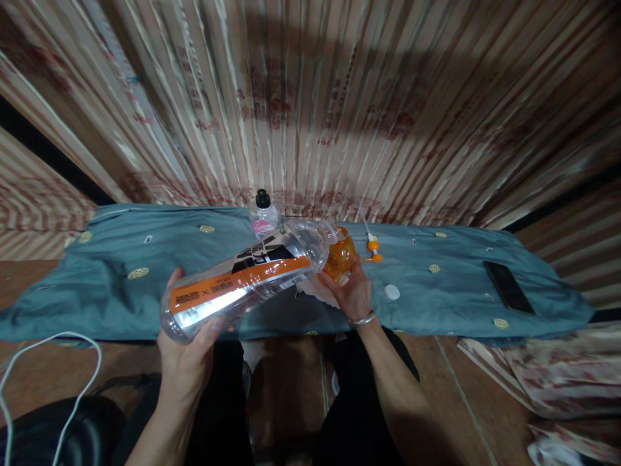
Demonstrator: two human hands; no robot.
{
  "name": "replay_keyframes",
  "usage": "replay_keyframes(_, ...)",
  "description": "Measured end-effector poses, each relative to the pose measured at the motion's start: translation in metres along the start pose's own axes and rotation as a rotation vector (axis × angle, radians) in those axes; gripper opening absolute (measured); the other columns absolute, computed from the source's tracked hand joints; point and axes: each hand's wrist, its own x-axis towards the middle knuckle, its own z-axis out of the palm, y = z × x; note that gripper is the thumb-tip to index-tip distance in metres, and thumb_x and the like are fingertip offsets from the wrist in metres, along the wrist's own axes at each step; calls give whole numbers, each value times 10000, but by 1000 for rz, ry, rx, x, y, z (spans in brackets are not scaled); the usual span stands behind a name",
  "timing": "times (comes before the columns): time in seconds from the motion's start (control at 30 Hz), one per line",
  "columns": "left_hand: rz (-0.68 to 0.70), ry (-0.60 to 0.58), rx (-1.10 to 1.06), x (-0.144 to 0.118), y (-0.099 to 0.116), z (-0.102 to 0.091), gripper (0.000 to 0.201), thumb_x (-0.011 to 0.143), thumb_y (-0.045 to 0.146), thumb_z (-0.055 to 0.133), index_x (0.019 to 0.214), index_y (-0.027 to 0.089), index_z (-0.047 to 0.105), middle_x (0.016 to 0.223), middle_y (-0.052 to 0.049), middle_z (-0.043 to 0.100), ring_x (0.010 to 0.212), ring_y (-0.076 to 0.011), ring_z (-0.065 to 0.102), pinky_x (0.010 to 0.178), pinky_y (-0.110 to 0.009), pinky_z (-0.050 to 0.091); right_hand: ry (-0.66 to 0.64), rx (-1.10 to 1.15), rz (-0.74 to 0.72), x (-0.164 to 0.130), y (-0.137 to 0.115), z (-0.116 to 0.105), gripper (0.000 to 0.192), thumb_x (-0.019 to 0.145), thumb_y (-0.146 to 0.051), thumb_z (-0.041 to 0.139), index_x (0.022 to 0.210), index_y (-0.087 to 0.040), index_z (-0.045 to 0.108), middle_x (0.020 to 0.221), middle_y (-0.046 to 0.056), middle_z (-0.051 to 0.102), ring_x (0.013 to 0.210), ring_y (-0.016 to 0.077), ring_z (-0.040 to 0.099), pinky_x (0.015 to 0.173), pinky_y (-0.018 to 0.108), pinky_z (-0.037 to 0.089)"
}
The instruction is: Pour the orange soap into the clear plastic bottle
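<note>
Glossy clear plastic bottle (247,278) over matt blue cloth (436,285).

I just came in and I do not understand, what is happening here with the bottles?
A person tips a large clear bottle with the left hand, its open mouth against a small orange bottle held in the right hand. They work over a blue cloth. On the cloth lie a white cap, an orange pump top and a dark phone. A black-capped bottle stands behind.

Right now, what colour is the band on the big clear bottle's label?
Orange, on the clear bottle in the left hand; the head view shows it.
</note>
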Motion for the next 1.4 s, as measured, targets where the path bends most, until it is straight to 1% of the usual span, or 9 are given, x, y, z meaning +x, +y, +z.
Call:
replay_keyframes(0.1, 40, 37, 7, -1, 1, 2, 1143, 663, 374, 1107, 1690, 284, 612, 1195, -44, 820, 873, -222, 765, 633, -286, 702, 2, -15, -4, 0, 1, 1, 959, 888, -671, 906, 1633, -155, 592, 1292, 210, 855, 1141, 442, 873, 917, 507, 707)
replay_keyframes(0.3, -23, -2, 21, 6, -2, -10, 1272, 597, 343, 1136, 1728, 295, 556, 1260, -77, 819, 988, -277, 800, 716, -343, 745, 36, -49, -25, 0, 3, 5, 974, 914, -798, 814, 1598, -137, 606, 1288, 225, 861, 1113, 435, 878, 897, 516, 711)
replay_keyframes(0.47, 0, -15, 37, 4, -3, -9, 1236, 650, 386, 1115, 1740, 295, 540, 1224, -59, 822, 883, -244, 783, 676, -331, 726, 61, -77, -44, 0, 3, 6, 1062, 896, -942, 707, 1558, -117, 608, 1240, 255, 874, 1050, 419, 876, 849, 537, 722)
replay_keyframes(0.63, -4, -4, 59, 5, -6, -14, 1247, 617, 382, 1124, 1725, 295, 558, 1308, -64, 812, 1057, -258, 793, 856, -328, 740, 35, -73, -36, 0, 1, 4, 1039, 917, -915, 699, 1573, -116, 600, 1287, 264, 862, 1102, 425, 870, 894, 551, 720)
replay_keyframes(0.77, -10, -31, 68, 6, -6, -14, 1245, 643, 404, 1104, 1738, 299, 522, 1275, -72, 806, 998, -279, 793, 746, -353, 740, 27, -78, -26, 0, 1, 4, 1064, 904, -931, 696, 1576, -114, 590, 1298, 278, 857, 1113, 436, 862, 894, 559, 714)
replay_keyframes(0.87, -7, -12, 75, 5, -5, -11, 1241, 625, 409, 1107, 1725, 305, 542, 1273, -67, 801, 982, -274, 795, 728, -343, 734, 43, -99, -24, 0, 2, 5, 1055, 892, -928, 707, 1560, -119, 600, 1233, 263, 867, 1058, 429, 864, 848, 533, 707)
replay_keyframes(1.07, -17, -27, 87, 6, -6, -12, 1315, 596, 449, 1107, 1759, 323, 505, 1240, -61, 820, 891, -283, 798, 638, -365, 720, 37, -101, -19, 0, -2, 4, 889, 925, -721, 824, 1553, -125, 623, 1214, 225, 861, 1048, 405, 866, 839, 453, 686)
replay_keyframes(1.23, -24, 6, 106, 7, -5, -13, 1296, 579, 442, 1118, 1735, 312, 545, 1293, -77, 830, 1073, -322, 814, 768, -363, 740, 31, -82, -5, 0, -5, 1, 904, 908, -693, 845, 1566, -115, 617, 1233, 235, 859, 1070, 419, 867, 860, 474, 694)
replay_keyframes(1.4, -13, 34, 126, 6, -6, -13, 1287, 553, 466, 1116, 1713, 323, 577, 1312, -71, 828, 1143, -357, 808, 852, -410, 745, 24, -60, -4, 1, -4, 1, 939, 891, -742, 829, 1563, -123, 611, 1238, 242, 858, 1087, 441, 865, 867, 506, 705)
